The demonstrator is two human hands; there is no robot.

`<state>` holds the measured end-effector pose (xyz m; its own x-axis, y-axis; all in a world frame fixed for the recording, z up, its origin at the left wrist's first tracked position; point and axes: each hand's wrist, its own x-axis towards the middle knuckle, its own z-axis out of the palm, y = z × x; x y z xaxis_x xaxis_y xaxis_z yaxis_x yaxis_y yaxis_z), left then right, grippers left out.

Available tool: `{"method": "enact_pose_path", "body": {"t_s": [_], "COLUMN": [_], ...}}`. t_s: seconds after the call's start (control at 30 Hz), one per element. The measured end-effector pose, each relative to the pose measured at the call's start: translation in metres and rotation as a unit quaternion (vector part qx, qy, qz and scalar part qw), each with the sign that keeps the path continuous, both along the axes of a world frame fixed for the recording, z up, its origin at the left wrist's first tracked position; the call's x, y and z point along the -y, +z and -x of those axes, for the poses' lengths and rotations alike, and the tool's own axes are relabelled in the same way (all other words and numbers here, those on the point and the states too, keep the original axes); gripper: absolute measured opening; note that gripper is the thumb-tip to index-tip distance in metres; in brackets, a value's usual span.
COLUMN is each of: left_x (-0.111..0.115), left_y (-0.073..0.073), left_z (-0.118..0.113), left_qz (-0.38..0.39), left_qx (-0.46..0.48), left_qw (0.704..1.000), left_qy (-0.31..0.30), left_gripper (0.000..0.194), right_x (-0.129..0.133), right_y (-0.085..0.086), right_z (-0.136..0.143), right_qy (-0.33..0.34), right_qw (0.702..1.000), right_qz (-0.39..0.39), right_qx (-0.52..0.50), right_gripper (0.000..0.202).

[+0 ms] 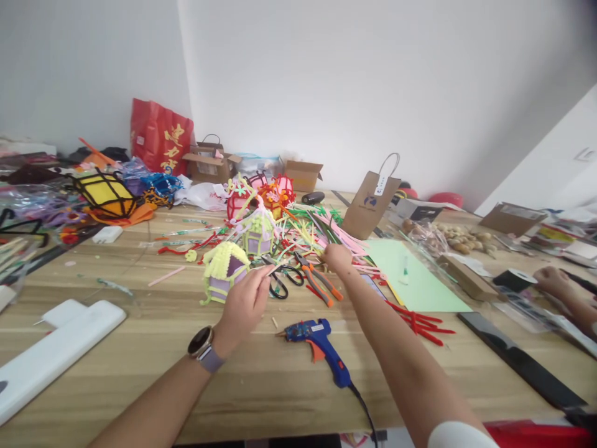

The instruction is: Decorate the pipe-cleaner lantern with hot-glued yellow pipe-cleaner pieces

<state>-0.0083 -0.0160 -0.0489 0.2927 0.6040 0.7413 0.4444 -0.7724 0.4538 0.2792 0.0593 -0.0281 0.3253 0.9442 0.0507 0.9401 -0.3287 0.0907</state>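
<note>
My left hand [245, 297], with a watch on its wrist, is closed, its thumb and fingers pinching the end of a thin pale strip just right of a yellow and lilac fuzzy house [224, 274]. Closed at the edge of the pile of coloured pipe cleaners [308, 233] is my right hand [336, 258]; what its fingers hold is too small to name. Black-handled scissors [280, 283] and orange-handled pliers [319, 280] lie between my hands. A blue glue gun [319, 342] rests nearer me. Behind the left hand stands a small green and lilac house [259, 236].
Red pipe cleaners [415, 320] and a green sheet [410, 274] lie at right, near a black strip [517, 358]. A white device [60, 354] sits at left. Another person's hand [555, 283] is at far right. A paper bag [370, 205] stands behind.
</note>
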Motion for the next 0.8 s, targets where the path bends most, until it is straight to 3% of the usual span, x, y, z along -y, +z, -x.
{"method": "enact_pose_path", "body": {"t_s": [0.17, 0.4, 0.53, 0.67, 0.8], "left_x": [0.0, 0.001, 0.002, 0.004, 0.003], "left_y": [-0.004, -0.007, -0.005, -0.002, -0.002], "left_z": [-0.002, -0.004, -0.003, -0.002, -0.001], "left_qz": [0.008, 0.008, -0.008, -0.004, -0.003], "left_qx": [-0.002, -0.026, -0.038, -0.015, 0.011], "left_qw": [1.0, 0.998, 0.997, 0.999, 1.0], "left_qy": [-0.018, -0.049, -0.063, -0.032, 0.0], "left_gripper": [0.029, 0.033, 0.034, 0.032, 0.03], "right_x": [-0.006, -0.011, -0.015, -0.01, -0.007], "right_y": [0.002, -0.007, -0.006, -0.003, -0.003], "right_z": [0.007, 0.036, 0.039, 0.037, 0.031], "right_qy": [0.02, 0.198, 0.231, 0.249, 0.247], "right_qw": [0.999, 0.977, 0.969, 0.965, 0.967], "right_qz": [-0.001, -0.018, -0.019, -0.022, -0.002], "right_qx": [0.032, 0.08, 0.086, 0.081, 0.068], "right_gripper": [0.033, 0.028, 0.026, 0.034, 0.025]}}
